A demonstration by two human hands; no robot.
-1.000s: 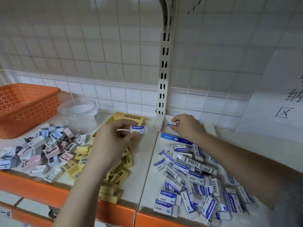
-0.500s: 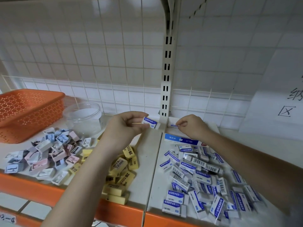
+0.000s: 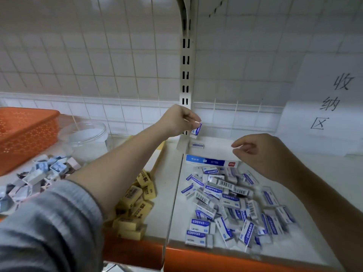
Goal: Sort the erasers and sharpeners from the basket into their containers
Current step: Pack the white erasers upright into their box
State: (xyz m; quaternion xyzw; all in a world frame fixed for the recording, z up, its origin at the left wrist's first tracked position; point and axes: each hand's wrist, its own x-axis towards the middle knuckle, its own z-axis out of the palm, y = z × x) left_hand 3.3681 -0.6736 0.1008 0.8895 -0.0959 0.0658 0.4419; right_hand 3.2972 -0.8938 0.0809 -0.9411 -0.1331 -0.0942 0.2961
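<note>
Eraser (image 3: pixel 197 129) is pinched on end in left hand (image 3: pixel 177 120) above the white box (image 3: pixel 212 152), seemingly for lowering beside the one inside, while right hand (image 3: pixel 261 154), loosely curled, holds nothing.

An orange perforated plastic basket (image 3: pixel 25 134) and a clear glossy plastic jar (image 3: pixel 84 134) sit left of the hands, blue-and-white erasers (image 3: pixel 225 203) in shiny paper sleeves below them, a grey knit cloth sleeve (image 3: pixel 49 228) nearest.
</note>
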